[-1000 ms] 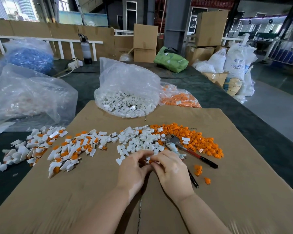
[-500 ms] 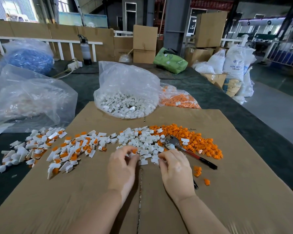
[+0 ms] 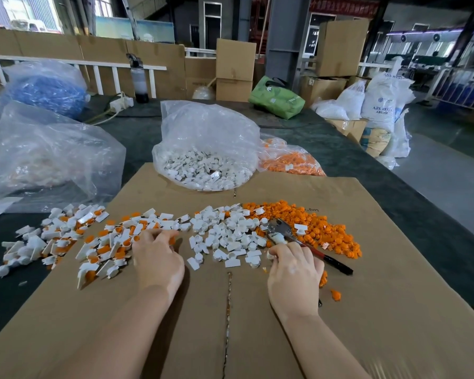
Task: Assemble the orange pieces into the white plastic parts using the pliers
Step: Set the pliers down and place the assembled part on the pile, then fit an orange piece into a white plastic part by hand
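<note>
**Both hands down at the parts piles, pliers lying on the cardboard**

Left hand point(image 3: 157, 259) sat palm-down at the right edge of the assembled pieces point(image 3: 93, 242), the white-with-orange pile on the left of the cardboard sheet point(image 3: 394, 310). Its fingers point(image 3: 162, 235) were curled down into the pile; a bit of orange showed at the fingertips, but I couldn't tell whether they gripped a piece or just rested on it.

Right hand point(image 3: 294, 272) was at the lower right edge of the loose white plastic parts point(image 3: 230, 233). Fingers curled under, with a small white part at the fingertips, apparently pinched.

Pliers point(image 3: 307, 244) lay flat on the cardboard just beyond the right hand, head toward the white pile, with a white part in or at the jaws. The red-and-black handle ran out to the right past the knuckles. Whether the hand touched the handle was not clear.

Orange pieces point(image 3: 320, 228) were heaped right of the white pile, touching it, with a few strays point(image 3: 335, 294) by the right wrist.

Behind, on the table point(image 3: 353, 160): a clear bag of white parts point(image 3: 205, 162) at the cardboard's far edge, and a bag of orange pieces point(image 3: 290, 160) beside it on the right.
</note>
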